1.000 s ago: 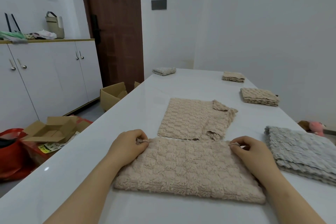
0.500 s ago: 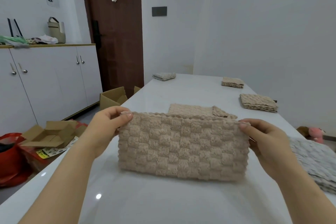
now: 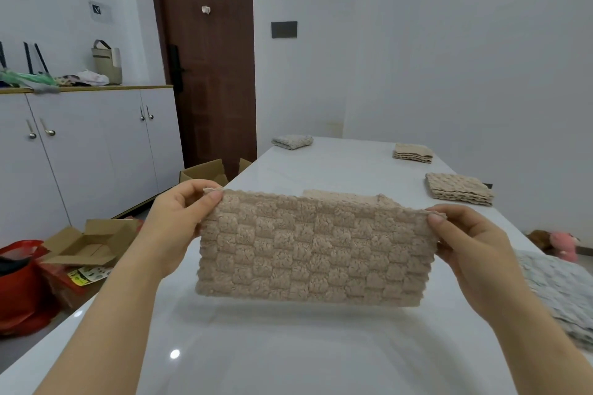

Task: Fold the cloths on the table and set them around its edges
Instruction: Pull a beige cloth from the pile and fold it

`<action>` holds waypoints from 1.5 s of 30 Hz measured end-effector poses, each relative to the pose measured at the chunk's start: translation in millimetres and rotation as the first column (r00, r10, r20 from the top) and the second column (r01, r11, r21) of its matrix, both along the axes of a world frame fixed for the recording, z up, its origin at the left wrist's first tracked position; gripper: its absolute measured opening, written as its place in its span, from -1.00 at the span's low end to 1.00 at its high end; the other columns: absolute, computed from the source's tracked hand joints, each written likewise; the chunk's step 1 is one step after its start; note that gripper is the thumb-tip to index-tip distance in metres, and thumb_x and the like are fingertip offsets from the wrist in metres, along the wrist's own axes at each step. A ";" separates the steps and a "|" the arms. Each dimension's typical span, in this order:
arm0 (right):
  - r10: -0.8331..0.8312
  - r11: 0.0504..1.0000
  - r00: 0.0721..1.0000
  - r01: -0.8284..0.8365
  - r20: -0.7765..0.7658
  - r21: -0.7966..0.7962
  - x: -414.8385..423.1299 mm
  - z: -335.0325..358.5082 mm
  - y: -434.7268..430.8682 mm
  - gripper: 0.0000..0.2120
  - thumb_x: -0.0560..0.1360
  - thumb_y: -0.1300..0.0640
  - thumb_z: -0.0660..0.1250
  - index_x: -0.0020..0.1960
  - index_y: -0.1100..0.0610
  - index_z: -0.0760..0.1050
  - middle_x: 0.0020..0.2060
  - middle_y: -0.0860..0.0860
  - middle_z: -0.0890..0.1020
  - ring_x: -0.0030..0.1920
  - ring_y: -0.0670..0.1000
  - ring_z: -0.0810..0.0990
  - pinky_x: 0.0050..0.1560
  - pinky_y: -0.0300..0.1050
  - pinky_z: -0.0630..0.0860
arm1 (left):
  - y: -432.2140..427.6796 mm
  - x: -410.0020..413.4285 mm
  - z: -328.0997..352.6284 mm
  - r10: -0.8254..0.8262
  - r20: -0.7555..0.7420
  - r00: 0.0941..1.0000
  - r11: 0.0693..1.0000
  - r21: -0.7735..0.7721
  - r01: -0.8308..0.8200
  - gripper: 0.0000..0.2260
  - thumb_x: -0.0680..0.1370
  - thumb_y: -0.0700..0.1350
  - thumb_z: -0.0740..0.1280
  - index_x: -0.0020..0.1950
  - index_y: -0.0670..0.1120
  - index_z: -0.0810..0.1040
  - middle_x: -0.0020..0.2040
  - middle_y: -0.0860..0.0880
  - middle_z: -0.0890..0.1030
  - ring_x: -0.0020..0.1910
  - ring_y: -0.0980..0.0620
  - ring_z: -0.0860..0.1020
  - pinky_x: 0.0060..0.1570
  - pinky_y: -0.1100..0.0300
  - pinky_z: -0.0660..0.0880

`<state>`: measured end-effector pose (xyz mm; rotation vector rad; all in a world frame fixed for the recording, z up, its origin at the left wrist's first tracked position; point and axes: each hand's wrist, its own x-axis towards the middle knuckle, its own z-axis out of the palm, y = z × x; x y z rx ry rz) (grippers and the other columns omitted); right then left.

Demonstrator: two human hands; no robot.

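A beige waffle-textured cloth, folded in half, hangs in the air over the white table. My left hand pinches its top left corner and my right hand pinches its top right corner. Behind it, mostly hidden, another beige cloth lies flat on the table. Two folded beige stacks sit along the right edge. A folded grey cloth rests at the far left corner. A grey pile lies at the near right edge.
White cabinets line the left wall beside a brown door. Open cardboard boxes and a red bag stand on the floor to the left. A pink toy lies on the floor at the right.
Both hands lifted the half-folded beige cloth off the table by its top corners, and it now hangs upright in front of me. The view has tilted up slightly.
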<state>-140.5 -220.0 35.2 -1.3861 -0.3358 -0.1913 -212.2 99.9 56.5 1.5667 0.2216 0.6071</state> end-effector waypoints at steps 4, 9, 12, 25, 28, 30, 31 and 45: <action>-0.024 1.000 1.000 0.024 -0.011 0.005 0.0 0.8 0.6 -0.84 0.49 0.30 0.28 -0.21 0.10 0.53 -0.34 -0.05 0.60 -0.25 0.02 0.53 -0.22 -0.06 0.47 | -1.9 1.9 -1.0 0.000 -0.027 1.000 1.000 0.030 0.000 -0.89 0.55 -0.21 0.27 -0.12 -0.06 0.55 -0.15 -0.05 0.53 -0.20 0.04 0.49 -0.27 0.18 0.46; -0.045 0.998 0.998 0.043 -0.048 -0.035 -1.6 5.5 -1.7 -0.78 0.48 0.34 0.28 -0.23 0.06 0.54 -0.24 0.04 0.56 -0.26 0.02 0.52 -0.33 -0.15 0.48 | -0.7 0.0 1.2 -0.039 -0.043 0.998 0.999 -0.017 0.039 -0.85 0.54 -0.26 0.26 -0.15 -0.04 0.55 -0.15 -0.06 0.55 -0.18 0.00 0.51 -0.29 0.17 0.49; -0.012 1.000 0.993 0.011 -0.118 -0.013 -0.9 6.0 -1.9 -0.82 0.47 0.33 0.30 -0.21 0.09 0.55 -0.22 0.06 0.58 -0.26 0.02 0.55 -0.39 -0.23 0.55 | 1.9 0.0 3.7 -0.100 -0.061 0.993 0.989 -0.111 0.093 -0.81 0.55 -0.28 0.24 -0.17 -0.04 0.54 -0.14 -0.01 0.59 -0.20 0.04 0.55 -0.37 0.26 0.56; -0.217 0.787 0.928 -0.017 -0.303 -0.617 14.2 -45.9 -5.5 -0.69 0.45 0.17 0.39 0.17 0.14 0.45 -0.11 0.05 0.60 -0.26 0.01 0.53 -0.31 -0.16 0.42 | 3.7 24.2 -66.9 0.061 -0.473 0.879 0.889 0.426 0.168 -0.77 0.48 -0.33 0.28 -0.16 0.00 0.58 0.00 0.00 0.58 -0.04 -0.01 0.53 -0.15 0.16 0.48; -0.199 0.734 0.921 -0.087 -0.336 -0.673 11.1 -41.0 -3.8 -0.57 0.39 0.17 0.47 0.20 0.10 0.40 -0.11 0.06 0.56 -0.26 0.04 0.55 -0.30 -0.15 0.46 | 1.5 24.2 -67.3 0.094 -0.458 0.884 0.856 0.490 0.163 -0.76 0.48 -0.34 0.26 -0.17 -0.01 0.58 -0.02 0.04 0.58 -0.01 0.01 0.54 -0.02 0.13 0.50; -0.194 0.693 0.915 -0.127 -0.354 -0.709 10.4 -39.5 -3.7 -0.46 0.35 0.14 0.50 0.26 0.08 0.37 -0.04 0.09 0.55 -0.20 0.06 0.58 -0.25 -0.14 0.48 | -0.7 25.3 -68.5 0.113 -0.450 0.886 0.828 0.536 0.166 -0.77 0.50 -0.32 0.25 -0.17 -0.01 0.57 -0.04 0.07 0.57 -0.02 0.03 0.52 -0.02 0.18 0.45; -0.197 0.687 0.911 -0.136 -0.362 -0.714 10.3 -38.8 -3.7 -0.42 0.34 0.13 0.51 0.29 0.09 0.36 -0.01 0.09 0.55 -0.19 0.07 0.59 -0.24 -0.13 0.48 | -1.5 26.2 -69.0 0.125 -0.441 0.889 0.818 0.553 0.159 -0.78 0.52 -0.30 0.25 -0.17 0.00 0.57 -0.04 0.07 0.57 -0.03 0.04 0.52 -0.04 0.20 0.43; -0.280 0.716 0.934 0.049 -0.222 -0.696 6.6 -46.5 8.5 -0.49 0.43 0.11 0.41 0.33 0.11 0.36 0.17 0.08 0.49 -0.03 0.06 0.52 -0.13 -0.13 0.43 | -16.1 27.2 -69.3 0.374 -0.263 0.889 0.594 0.804 -0.012 -0.79 0.57 -0.24 0.19 0.01 0.02 0.54 0.39 -0.03 0.34 0.35 -0.08 0.29 0.28 0.06 0.30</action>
